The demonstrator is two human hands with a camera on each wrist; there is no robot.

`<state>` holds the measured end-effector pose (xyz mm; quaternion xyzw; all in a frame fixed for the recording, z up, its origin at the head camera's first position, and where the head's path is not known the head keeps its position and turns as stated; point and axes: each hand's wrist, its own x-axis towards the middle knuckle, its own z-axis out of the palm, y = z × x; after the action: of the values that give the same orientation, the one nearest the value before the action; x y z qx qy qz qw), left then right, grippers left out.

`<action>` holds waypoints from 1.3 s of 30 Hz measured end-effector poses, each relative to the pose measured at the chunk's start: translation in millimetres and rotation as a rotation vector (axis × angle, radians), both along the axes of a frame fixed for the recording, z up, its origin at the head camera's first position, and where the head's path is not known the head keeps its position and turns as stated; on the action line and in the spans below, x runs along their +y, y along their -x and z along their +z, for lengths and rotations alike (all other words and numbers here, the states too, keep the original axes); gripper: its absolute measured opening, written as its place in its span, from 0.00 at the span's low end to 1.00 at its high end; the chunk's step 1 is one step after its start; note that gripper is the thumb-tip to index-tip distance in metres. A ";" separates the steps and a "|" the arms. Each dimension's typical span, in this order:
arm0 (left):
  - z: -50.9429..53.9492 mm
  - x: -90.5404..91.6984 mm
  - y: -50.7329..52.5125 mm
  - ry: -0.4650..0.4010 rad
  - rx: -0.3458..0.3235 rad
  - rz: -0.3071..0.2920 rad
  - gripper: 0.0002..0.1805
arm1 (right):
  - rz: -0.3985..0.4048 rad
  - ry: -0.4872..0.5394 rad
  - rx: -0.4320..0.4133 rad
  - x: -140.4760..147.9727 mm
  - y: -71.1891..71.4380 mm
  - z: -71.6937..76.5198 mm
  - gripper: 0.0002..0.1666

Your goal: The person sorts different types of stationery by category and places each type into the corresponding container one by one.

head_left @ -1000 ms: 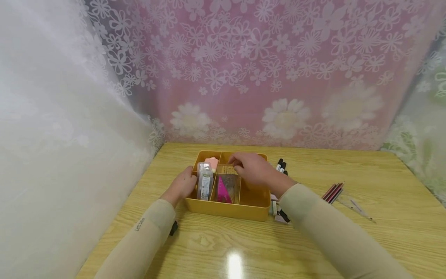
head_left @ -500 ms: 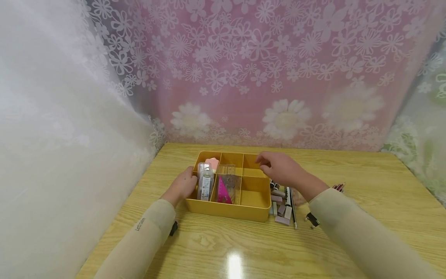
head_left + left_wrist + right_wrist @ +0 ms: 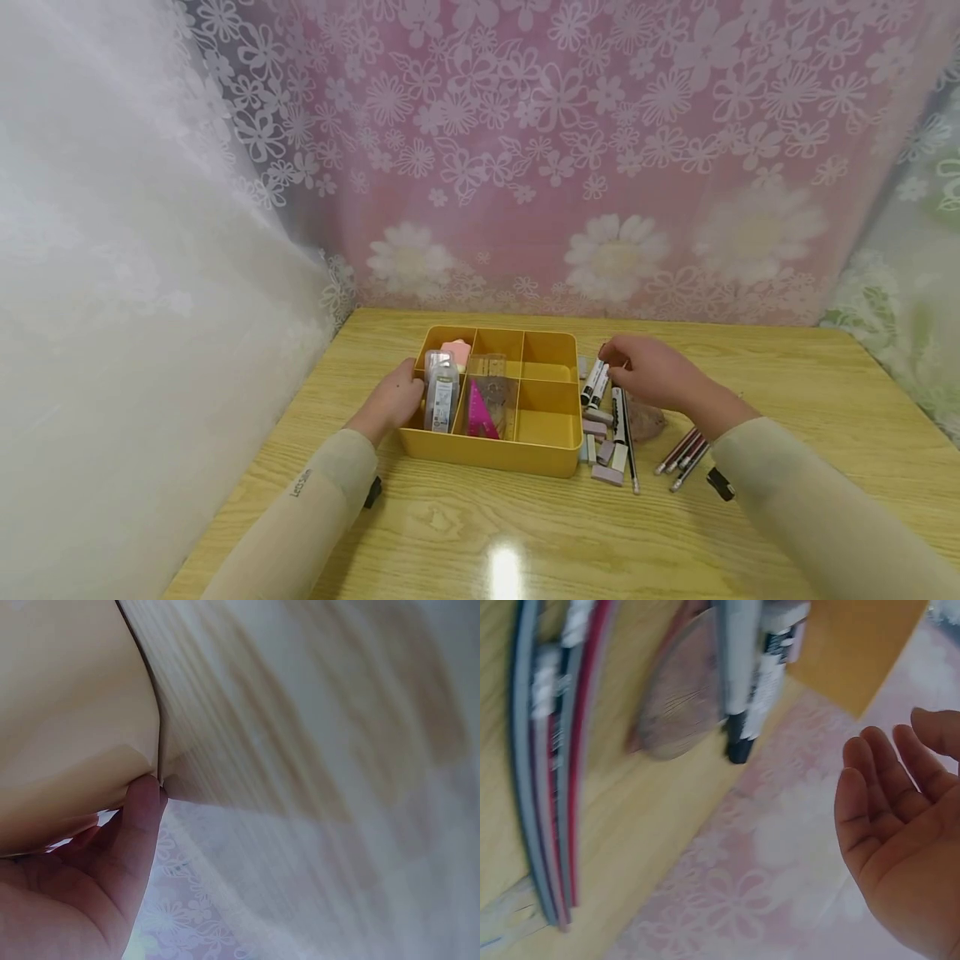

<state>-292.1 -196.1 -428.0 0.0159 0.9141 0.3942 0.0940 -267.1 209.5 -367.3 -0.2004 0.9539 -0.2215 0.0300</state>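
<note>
A yellow divided box (image 3: 487, 455) stands on the table. My left hand (image 3: 393, 397) grips its left wall; in the left wrist view the thumb of that hand (image 3: 112, 877) presses on the box's rim. Right of the box, my right hand (image 3: 660, 372) hovers over several black-and-white markers (image 3: 596, 385). The right wrist view has this hand (image 3: 907, 825) loosely curled, its palm bare, apart from a marker (image 3: 742, 739). Inside the box are a clear container with a white label (image 3: 443, 400), a pink set square (image 3: 482, 414) among clear rulers, and a peach-coloured item (image 3: 456, 352).
Several small erasers (image 3: 607, 475) lie against the box's right side, beside a dark pencil (image 3: 632, 458). Farther right are a round translucent piece (image 3: 647, 420), several pencils (image 3: 684, 454) and a black binder clip (image 3: 721, 483). Another black item (image 3: 373, 492) sits by the left sleeve.
My right hand has left the clear rulers in the middle of the box and moved right, out over the markers. The left hand keeps its grip on the box.
</note>
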 end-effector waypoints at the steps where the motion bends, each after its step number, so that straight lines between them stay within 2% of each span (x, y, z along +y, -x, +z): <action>1: 0.0 0.0 0.1 0.001 -0.001 0.001 0.28 | -0.005 -0.010 -0.010 3.1 0.4 -2.0 0.16; 10: -0.4 0.0 0.4 0.007 -0.009 0.010 0.27 | -0.048 -0.102 -0.141 33.8 5.4 -28.1 0.26; 17: -1.5 0.4 -0.2 0.004 0.002 0.008 0.26 | -0.006 -0.097 -0.217 49.3 3.2 -44.2 0.28; 19: -1.4 0.6 0.1 0.001 -0.002 0.011 0.26 | 0.014 -0.095 -0.230 50.9 -0.1 -47.1 0.31; 24: -0.6 0.7 0.4 0.010 -0.002 0.015 0.26 | 0.072 -0.164 -0.177 53.1 -8.0 -53.2 0.39; 29: -0.4 0.7 0.0 0.010 -0.008 0.015 0.26 | 0.075 -0.195 -0.163 55.1 -12.5 -56.8 0.41; 35: 0.1 1.1 -0.5 0.012 -0.009 0.015 0.26 | 0.146 -0.296 -0.057 57.2 -12.1 -58.0 0.37; 39: 1.0 1.7 -0.5 0.016 -0.009 0.018 0.26 | 0.142 -0.259 -0.099 60.4 -12.0 -56.3 0.35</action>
<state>-291.6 -194.4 -427.0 0.0049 0.9168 0.3878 0.0948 -255.0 269.9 -423.6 -0.2508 0.9552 -0.1036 0.1184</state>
